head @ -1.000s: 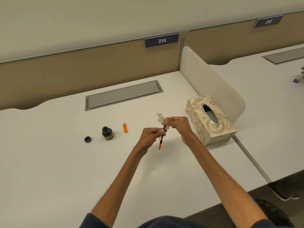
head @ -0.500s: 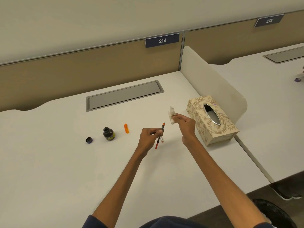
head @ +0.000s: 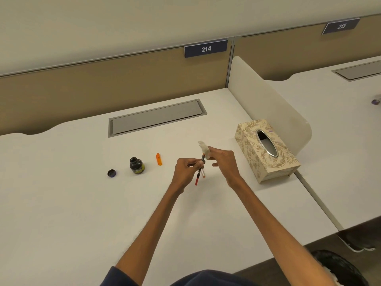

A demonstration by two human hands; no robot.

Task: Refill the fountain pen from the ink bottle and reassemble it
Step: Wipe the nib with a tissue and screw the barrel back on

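Observation:
My left hand (head: 186, 171) grips the slim fountain pen section (head: 199, 174), tilted with its nib end up and its red converter end pointing down. A second short pale piece (head: 203, 174) shows beside it in the same hand. My right hand (head: 223, 159) pinches a crumpled white tissue (head: 204, 149) right at the pen's upper tip. The open ink bottle (head: 136, 165) stands on the white desk (head: 82, 203) to the left, its dark cap (head: 111, 173) lying further left. An orange pen part (head: 159, 159) lies between the bottle and my hands.
A patterned tissue box (head: 266, 149) sits to the right against a white curved divider (head: 268, 104). A grey cable hatch (head: 156, 116) is set into the desk behind. A neighbouring desk lies beyond the divider, with a small purple object (head: 375, 101) on it.
My right hand pulled the tissue away from the pen to the right, then brought it back to the pen's upper tip. The left hand kept holding the pen, tilting it slightly.

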